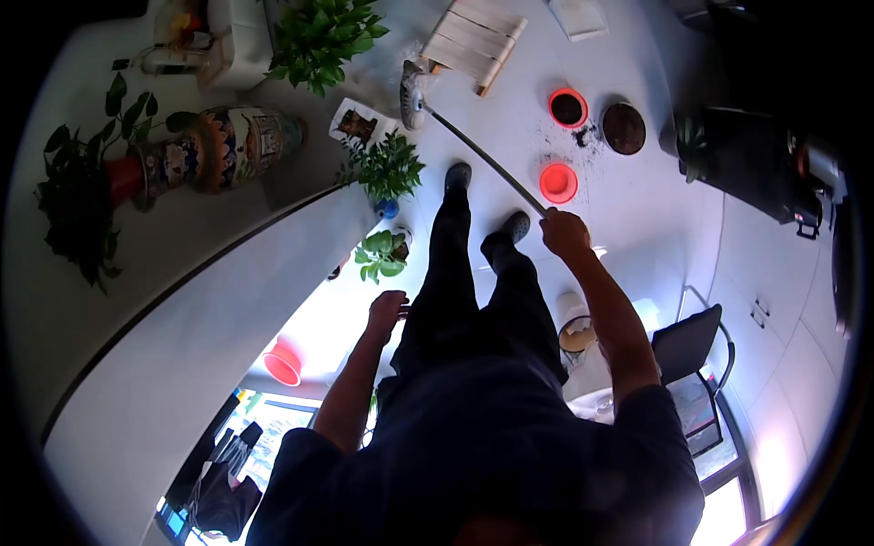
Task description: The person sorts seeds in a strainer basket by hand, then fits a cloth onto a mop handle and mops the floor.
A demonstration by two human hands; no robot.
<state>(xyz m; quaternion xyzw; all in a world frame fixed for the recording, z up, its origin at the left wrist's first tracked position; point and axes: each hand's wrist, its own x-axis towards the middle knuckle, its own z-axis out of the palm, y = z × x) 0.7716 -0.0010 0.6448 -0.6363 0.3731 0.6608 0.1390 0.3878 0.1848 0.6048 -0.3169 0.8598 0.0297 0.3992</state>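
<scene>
Well, here we are over a wide white floor [523,136], with the big painted porcelain vase [241,150] standing far out to the left; and across the middle runs the long-handled floor tool [484,156], mop or broom, its head too blurred to settle which; its long axis is a clean diagonal, going forward and leftward from the right hand [566,233] to a pale grey head [411,94] down on the floor; that head lies just beside the slatted wooden stool [473,41], well ahead of the feet; off to the right of the shaft sit the dark round basin [643,136], the red pot of soil [584,113] and, nearer the body, a second red pot [558,184]; the left clog [457,177] is planted ahead of the right clog [517,226], both below the shaft; now the hands, and the right one is the nearer by far, fist wrapped firmly around the handle's near end; the left hand [389,309] hangs low beside the thigh, released, fingers loosely curled, nothing visible in it, well apart from the shaft; smallest of all, the dark soil crumbs [583,137] lie scattered between those three vessels, ahead of the right fist, while the tool's head points away to their left!
</scene>
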